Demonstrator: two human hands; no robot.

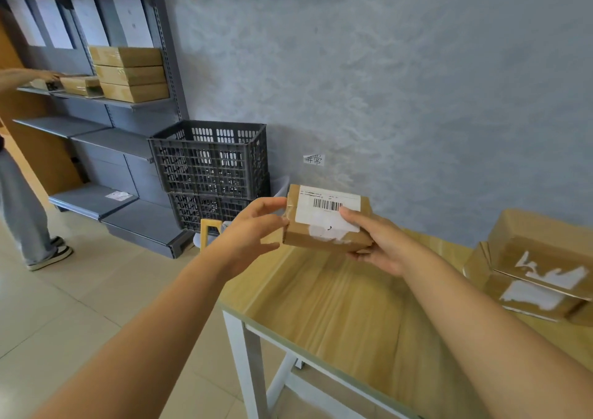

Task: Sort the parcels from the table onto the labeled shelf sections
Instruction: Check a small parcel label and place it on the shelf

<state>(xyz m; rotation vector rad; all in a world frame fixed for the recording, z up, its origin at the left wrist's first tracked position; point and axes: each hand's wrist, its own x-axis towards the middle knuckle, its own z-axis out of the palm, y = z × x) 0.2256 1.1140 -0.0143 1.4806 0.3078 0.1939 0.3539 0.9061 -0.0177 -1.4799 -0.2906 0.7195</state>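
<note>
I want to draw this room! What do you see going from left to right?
Grey metal shelf rack → stacked dark plastic crates → left hand → small brown cardboard parcel with a barcode label → right hand → brown cardboard boxes with torn white labels.

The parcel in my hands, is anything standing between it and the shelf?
Open floor lies between the parcel and the shelf. Another person stands at the shelf's left end, arm reaching over the upper shelf.
</note>
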